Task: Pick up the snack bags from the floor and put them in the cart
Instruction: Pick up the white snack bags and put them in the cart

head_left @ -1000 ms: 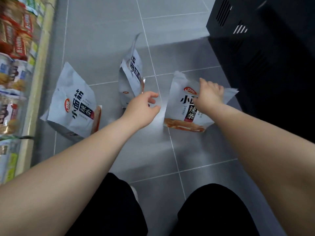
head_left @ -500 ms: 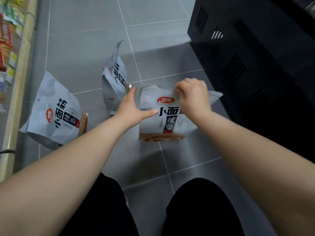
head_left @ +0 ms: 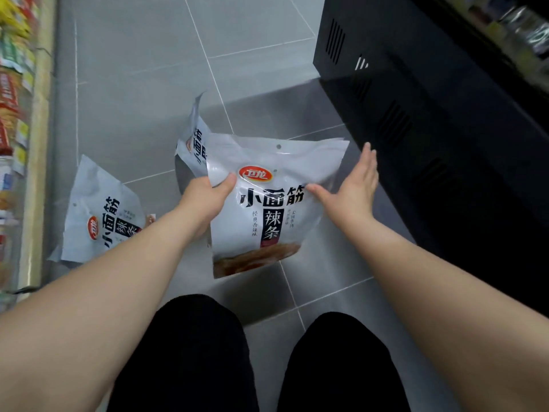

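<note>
A white snack bag (head_left: pixel 267 209) with black lettering and a red logo is lifted off the grey floor, facing me. My left hand (head_left: pixel 205 197) grips its left edge, thumb on the front and fingers behind. My right hand (head_left: pixel 353 188) is beside the bag's right edge with straight fingers, its thumb touching the front. A second white bag (head_left: pixel 193 144) stands on the floor behind, partly hidden by the held one. A third bag (head_left: pixel 101 212) lies on the floor at the left, partly behind my left forearm. No cart shows.
A black cabinet (head_left: pixel 416 114) with vent slots fills the right side, close to my right hand. Store shelves with packaged goods (head_left: pixel 15 114) line the left edge. My knees in black trousers (head_left: pixel 258 358) are below. Grey tiled floor (head_left: pixel 133 69) stretches ahead.
The bag has come up off the floor and toward me. My left hand took hold of its left edge. My right hand let go of its top and opened beside it.
</note>
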